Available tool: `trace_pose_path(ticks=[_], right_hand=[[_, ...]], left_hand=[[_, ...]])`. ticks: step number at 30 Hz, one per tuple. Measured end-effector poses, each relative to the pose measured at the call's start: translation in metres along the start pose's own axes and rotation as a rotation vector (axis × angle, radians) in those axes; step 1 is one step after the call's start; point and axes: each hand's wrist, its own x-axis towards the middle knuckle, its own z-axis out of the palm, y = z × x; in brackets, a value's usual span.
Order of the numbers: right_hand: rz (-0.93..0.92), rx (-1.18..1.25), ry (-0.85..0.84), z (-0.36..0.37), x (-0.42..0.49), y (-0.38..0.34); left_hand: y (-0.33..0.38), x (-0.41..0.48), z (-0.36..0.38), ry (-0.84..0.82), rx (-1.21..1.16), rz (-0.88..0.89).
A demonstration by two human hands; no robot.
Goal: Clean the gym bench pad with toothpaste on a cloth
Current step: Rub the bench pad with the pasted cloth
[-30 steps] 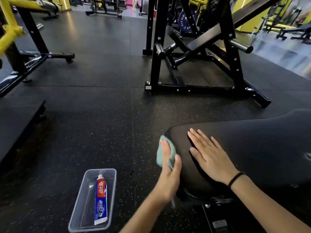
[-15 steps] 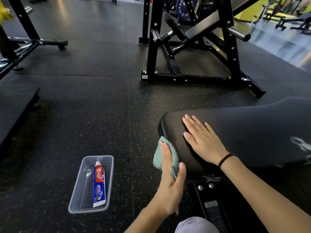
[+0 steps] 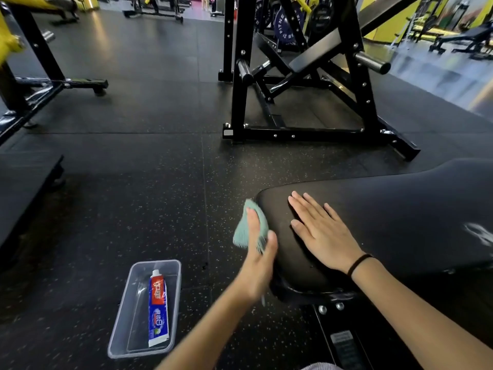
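Floor (image 3: 149,198), what is it like?

Black rubber tiles with pale flecks, seams showing between them, running back through a gym with yellow walls (image 3: 386,25).

And the equipment around?

A black steel rack (image 3: 368,108) stands ahead on the tiles, with a dark weight plate (image 3: 285,25) behind it. A yellow machine (image 3: 8,41) sits at the far left, and a low black platform (image 3: 24,182) lies below it.

Where is the bench pad (image 3: 400,214)?

At lower right: matte black upholstery with a rounded end towards the middle of the view.

The hands?

The right hand (image 3: 322,236) lies flat on top of the pad, fingers straight and slightly spread, gripping nothing; a dark band (image 3: 358,263) circles that wrist. The left hand (image 3: 258,263) holds a pale green cloth (image 3: 244,231) against the pad's rounded end. Its forefinger lies along the cloth's outer face and its thumb is up beside the pad's edge. The other fingers are hidden behind the fabric.

And the toothpaste?

The toothpaste tube (image 3: 158,313), red and blue, lies lengthwise in a clear plastic tray (image 3: 120,329) on the floor. The tray is left of the pad and apart from both hands, and the tube's cap points away from the person.
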Motion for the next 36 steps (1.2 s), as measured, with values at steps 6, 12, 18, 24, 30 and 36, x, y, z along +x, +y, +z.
trace_pose_path(ticks=[6,12,18,24,30,36], right_hand=[[0.000,-0.011,-0.017,0.000,-0.002,-0.001],[-0.002,-0.023,0.000,0.002,-0.003,-0.001],[-0.003,-0.016,0.008,0.000,-0.003,-0.003],[0.002,0.037,0.012,0.000,-0.002,-0.003],[0.007,0.104,0.000,-0.003,0.001,-0.002],[0.009,0.115,-0.013,-0.008,0.001,-0.002]], left_hand=[[-0.004,-0.082,0.043,0.058,0.025,0.248],[0.001,-0.035,0.021,0.081,-0.055,0.112],[0.013,0.048,-0.019,0.106,-0.070,-0.040],[0.036,0.114,-0.049,-0.119,0.034,-0.222],[0.072,0.186,-0.023,-0.466,0.343,-0.499],[0.075,0.194,-0.010,-0.517,0.431,-0.481]])
